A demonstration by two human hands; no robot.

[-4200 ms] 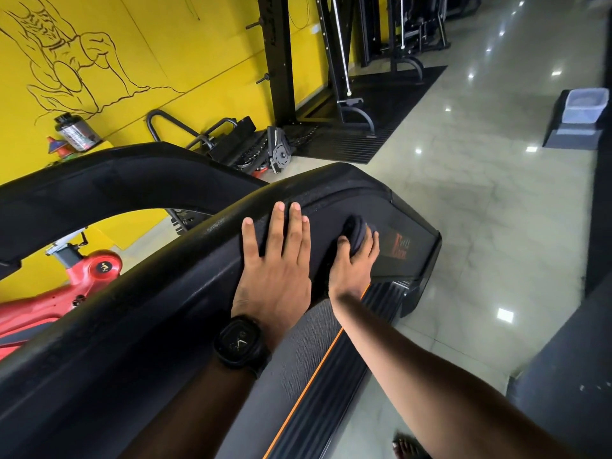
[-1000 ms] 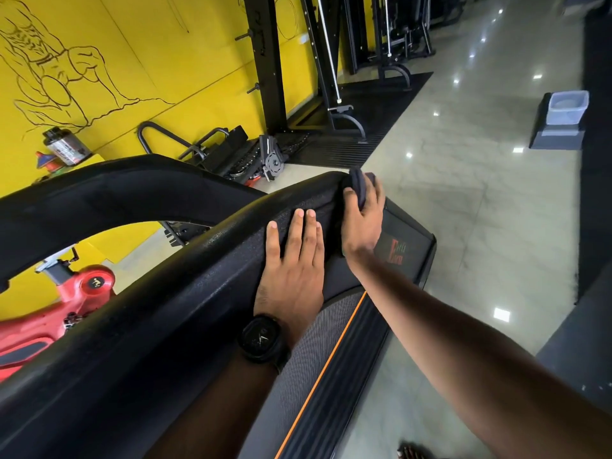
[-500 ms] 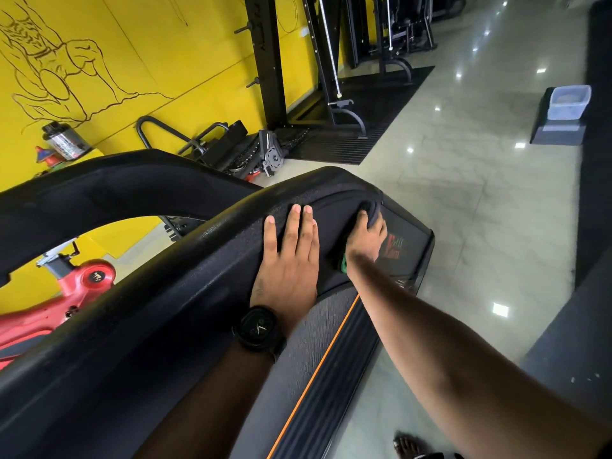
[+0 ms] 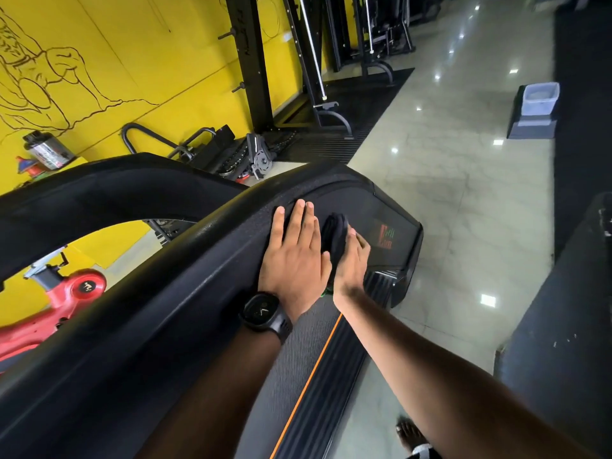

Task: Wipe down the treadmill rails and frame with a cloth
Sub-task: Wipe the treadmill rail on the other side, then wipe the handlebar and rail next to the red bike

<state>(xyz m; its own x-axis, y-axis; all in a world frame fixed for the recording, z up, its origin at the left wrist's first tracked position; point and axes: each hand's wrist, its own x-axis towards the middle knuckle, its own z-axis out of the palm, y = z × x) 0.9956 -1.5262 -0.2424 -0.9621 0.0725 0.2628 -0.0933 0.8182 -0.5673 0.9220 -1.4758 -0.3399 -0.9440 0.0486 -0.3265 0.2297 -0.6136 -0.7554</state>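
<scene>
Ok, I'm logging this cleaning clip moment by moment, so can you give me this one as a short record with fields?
left hand: flat, fingers straight, on the treadmill rail
right hand: holds the black cloth against the same rail, right beside the left hand
left wrist: black watch
below the hands: treadmill belt, orange stripe along it
background: red exercise bike, yellow wall

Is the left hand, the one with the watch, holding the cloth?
No, the right hand grips the dark cloth against the treadmill frame, while the left hand lies flat beside it.
</scene>
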